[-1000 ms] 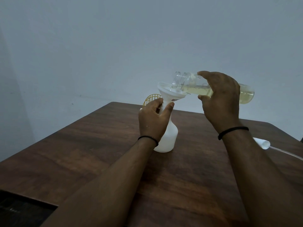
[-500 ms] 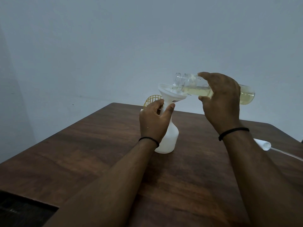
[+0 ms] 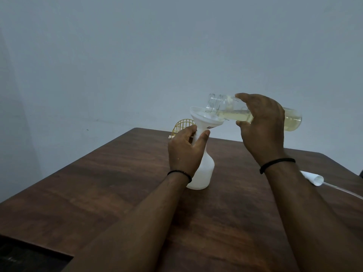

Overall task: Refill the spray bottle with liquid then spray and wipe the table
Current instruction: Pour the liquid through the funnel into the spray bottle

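Observation:
A white spray bottle [image 3: 203, 173] without its head stands on the dark wooden table [image 3: 98, 193]. A white funnel [image 3: 204, 118] sits in its neck. My left hand [image 3: 185, 152] grips the neck just under the funnel. My right hand [image 3: 263, 126] holds a clear bottle [image 3: 292, 119] of pale yellow liquid, tipped nearly level, its open mouth over the funnel's bowl. The white spray head [image 3: 313, 178] with its thin tube lies on the table at the right.
A yellow wire rack [image 3: 183, 126] stands at the table's far edge behind the bottle. A dark flat object [image 3: 29, 258] lies at the near left corner. A pale wall rises behind the table.
The clear bottle has tipped back slightly, its mouth a little higher over the funnel. Both hands keep their grips.

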